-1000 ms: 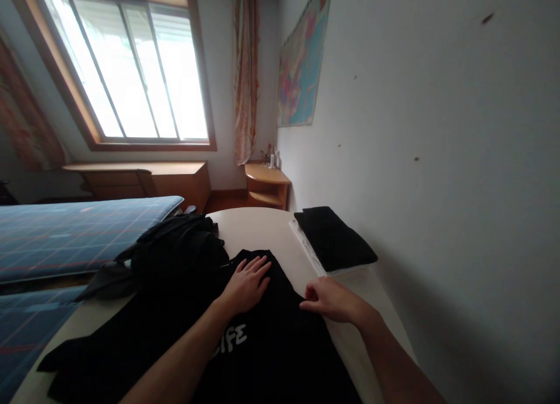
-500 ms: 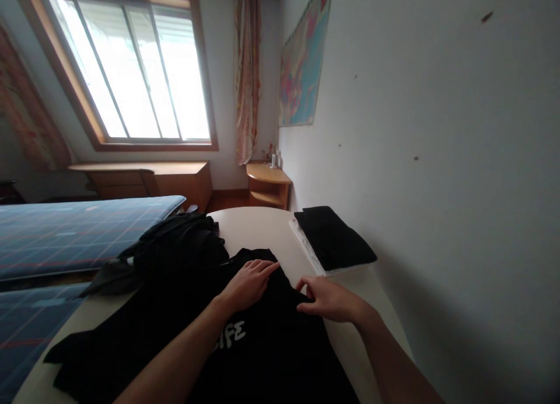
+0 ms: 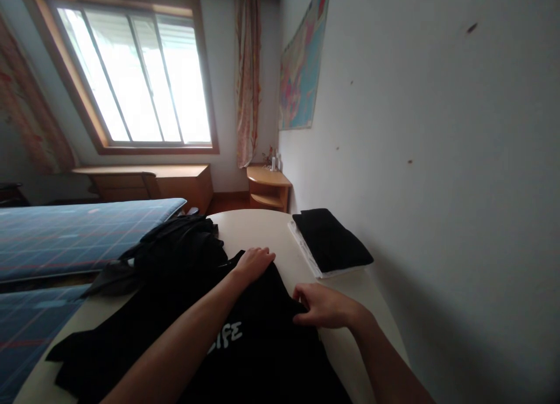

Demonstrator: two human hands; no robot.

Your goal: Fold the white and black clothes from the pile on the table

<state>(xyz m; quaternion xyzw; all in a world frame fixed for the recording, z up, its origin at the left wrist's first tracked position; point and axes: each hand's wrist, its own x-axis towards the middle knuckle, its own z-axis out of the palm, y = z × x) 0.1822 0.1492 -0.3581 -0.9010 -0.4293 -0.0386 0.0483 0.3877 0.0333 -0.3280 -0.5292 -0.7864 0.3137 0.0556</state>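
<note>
A black T-shirt (image 3: 271, 357) with white lettering lies spread over the near part of the round table, partly hidden by my left forearm. My left hand (image 3: 256, 264) is at its far edge near the shoulder, fingers curled down over the cloth. On the shirt's right side my right hand (image 3: 326, 306) pinches the edge between thumb and fingers. A crumpled heap of black clothing (image 3: 179, 246) sits to the left, against the shirt. Beyond my right hand rests a folded black garment (image 3: 332, 240) on top of something white.
The pale round table (image 3: 245, 223) borders the white wall (image 3: 420, 229) on the right. Blue plaid mattresses (image 3: 87, 234) stand along its left side. Farther off are a wooden desk (image 3: 184, 179), a corner shelf (image 3: 268, 176) and a window (image 3: 144, 83).
My left hand has moved slightly outward, and its flat fingers have curled over the shirt's far edge. My right hand has closed on the shirt's side edge and shifted a little left.
</note>
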